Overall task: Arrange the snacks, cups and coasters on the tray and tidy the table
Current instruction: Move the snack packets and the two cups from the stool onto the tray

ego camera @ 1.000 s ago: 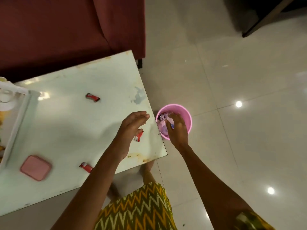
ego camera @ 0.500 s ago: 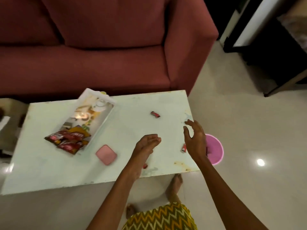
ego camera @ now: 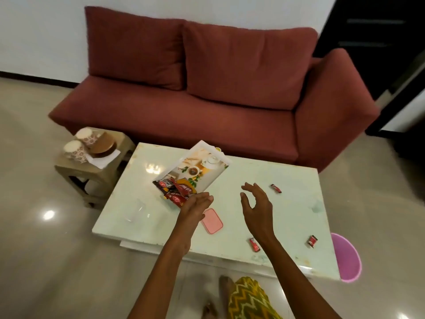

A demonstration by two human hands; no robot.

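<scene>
Both hands hover over the table point(ego camera: 287, 215) and hold nothing. The left hand point(ego camera: 195, 208) is flat, its fingers straight, together and pointing right. The right hand point(ego camera: 256, 203) is relaxed, its fingers spread and loosely curved. The one tray point(ego camera: 202, 166) lies beyond the left hand. Its long axis runs diagonally, from the near end just by that hand's fingertips away to the right toward the sofa point(ego camera: 230, 107). The snack packets point(ego camera: 174, 191) are heaped on that near end, just left of the left hand's fingers. There are three of them, I think, though they overlap too much to be sure. One pink coaster point(ego camera: 212, 222) lies flat between the two wrists, partly under the left one, with its long axis slanting toward the near right. One clear glass point(ego camera: 135, 210) sits well to the left of the left hand. There are three red wrappers point(ego camera: 276, 188). The first lies just beyond the right hand's fingertips to the right, slanted. A second wrapper point(ego camera: 254, 244) lies against the left side of the right wrist. A third wrapper point(ego camera: 312, 241) is well to the right of that wrist, near the table edge and the pink bin point(ego camera: 347, 259). Far left of both hands, two patterned cups point(ego camera: 84, 135) stand on a stool point(ego camera: 69, 166).
</scene>
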